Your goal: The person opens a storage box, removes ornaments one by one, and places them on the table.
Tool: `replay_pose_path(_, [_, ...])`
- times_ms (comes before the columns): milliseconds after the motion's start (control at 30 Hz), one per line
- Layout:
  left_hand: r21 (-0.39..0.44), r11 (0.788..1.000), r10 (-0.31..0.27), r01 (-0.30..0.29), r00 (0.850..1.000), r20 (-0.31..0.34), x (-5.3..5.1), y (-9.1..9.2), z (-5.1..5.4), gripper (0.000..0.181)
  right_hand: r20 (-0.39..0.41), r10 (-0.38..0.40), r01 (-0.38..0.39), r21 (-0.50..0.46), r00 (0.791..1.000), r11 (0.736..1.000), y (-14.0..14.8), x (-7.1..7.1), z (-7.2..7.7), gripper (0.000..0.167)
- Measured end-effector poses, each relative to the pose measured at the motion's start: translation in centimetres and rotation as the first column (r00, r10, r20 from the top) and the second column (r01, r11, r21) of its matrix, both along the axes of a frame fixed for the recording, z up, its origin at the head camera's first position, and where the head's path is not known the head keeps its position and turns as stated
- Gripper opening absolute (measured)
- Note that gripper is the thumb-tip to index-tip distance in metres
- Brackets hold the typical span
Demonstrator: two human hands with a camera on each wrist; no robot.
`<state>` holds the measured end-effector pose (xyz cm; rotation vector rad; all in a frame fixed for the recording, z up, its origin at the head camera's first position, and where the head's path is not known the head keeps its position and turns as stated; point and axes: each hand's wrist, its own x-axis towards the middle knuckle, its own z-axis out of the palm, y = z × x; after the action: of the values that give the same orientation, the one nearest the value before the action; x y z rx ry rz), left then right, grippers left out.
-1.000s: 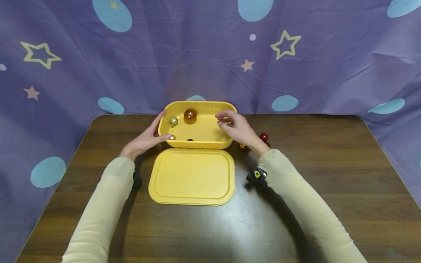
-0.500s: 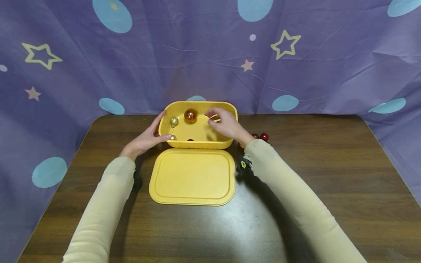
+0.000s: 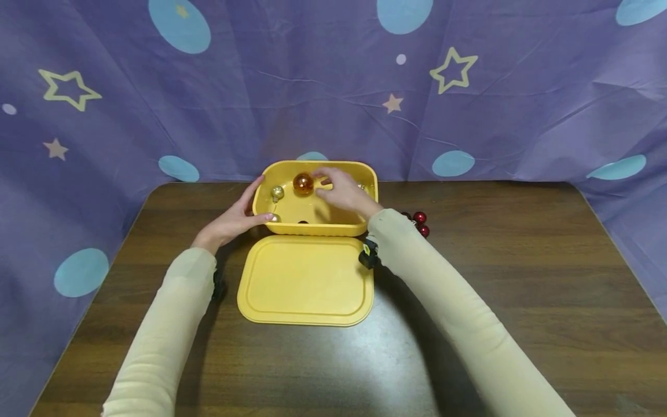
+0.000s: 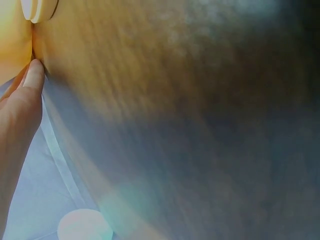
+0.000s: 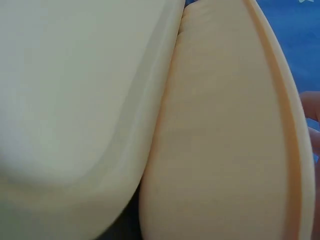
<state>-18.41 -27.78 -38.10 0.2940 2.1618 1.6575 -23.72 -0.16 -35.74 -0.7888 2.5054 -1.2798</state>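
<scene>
1. The left hand [image 3: 231,223] grips the left end of the yellow box [image 3: 315,230], thumb at the front rim
2. The right hand [image 3: 341,188] is inside the box, fingers loosely bent and parted from the thumb, with nothing visibly held; its fingertips are just beside the amber bauble [image 3: 303,184], though whether they touch is hard to tell
3. The amber bauble sits near the back wall of the box, with a small gold bauble [image 3: 277,193] to its left
4. The yellow lid [image 3: 307,281] lies flat on the counter [image 3: 521,260], in front of the box
5. Red baubles [image 3: 420,218] lie right of the box, beside the right sleeve [image 3: 443,289]
</scene>
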Motion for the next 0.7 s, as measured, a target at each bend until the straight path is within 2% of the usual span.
replay_pose_path(333, [0.001, 1.0, 0.007, -0.007, 1.0, 0.008, 0.0, 0.0, -0.1, 0.091, 0.055, -0.032, 0.03, 0.031, 0.998, 0.999, -1.2, -0.6, -0.9, 0.059])
replay_pose_path(700, [0.001, 1.0, 0.008, -0.008, 1.0, 0.019, 0.0, 0.0, -0.1, 0.091, 0.067, 0.026, -0.026, -0.001, 0.997, 1.0, -2.2, -0.9, -1.2, 0.066])
